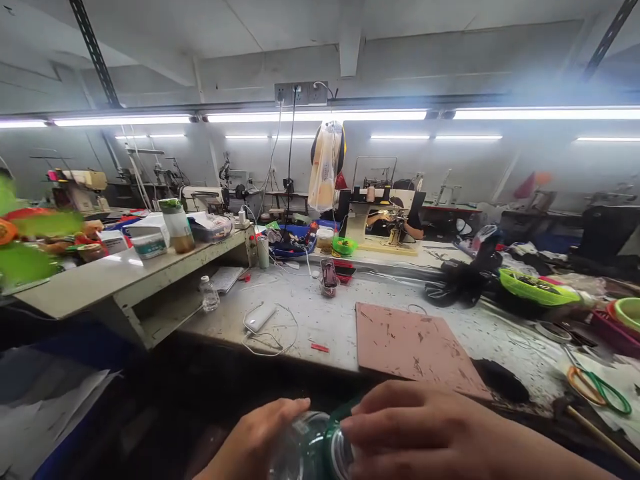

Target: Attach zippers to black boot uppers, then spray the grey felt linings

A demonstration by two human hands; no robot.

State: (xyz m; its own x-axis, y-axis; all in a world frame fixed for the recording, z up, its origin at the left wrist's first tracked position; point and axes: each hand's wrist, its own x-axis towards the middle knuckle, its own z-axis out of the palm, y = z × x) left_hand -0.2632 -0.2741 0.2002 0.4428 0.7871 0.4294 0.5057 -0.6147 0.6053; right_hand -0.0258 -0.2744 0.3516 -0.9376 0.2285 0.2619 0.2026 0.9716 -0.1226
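Note:
At the bottom edge of the view my left hand point(260, 437) wraps around the body of a clear plastic bottle point(305, 450) with a green neck. Over the bottle's top, my right hand point(405, 423) is closed with its fingers curled around the cap end, which is hidden under them. Both hands are below the near edge of the grey workbench point(325, 320). The bottle's lower part runs out of the picture.
A scratched pink cutting mat point(415, 347) lies on the bench, with a white power bank and cable point(260, 319), a phone on a stand point(329, 275), scissors point(597, 385), and green bowls point(537, 288). A raised shelf point(125, 270) holds containers. A person works at a sewing machine point(395, 223).

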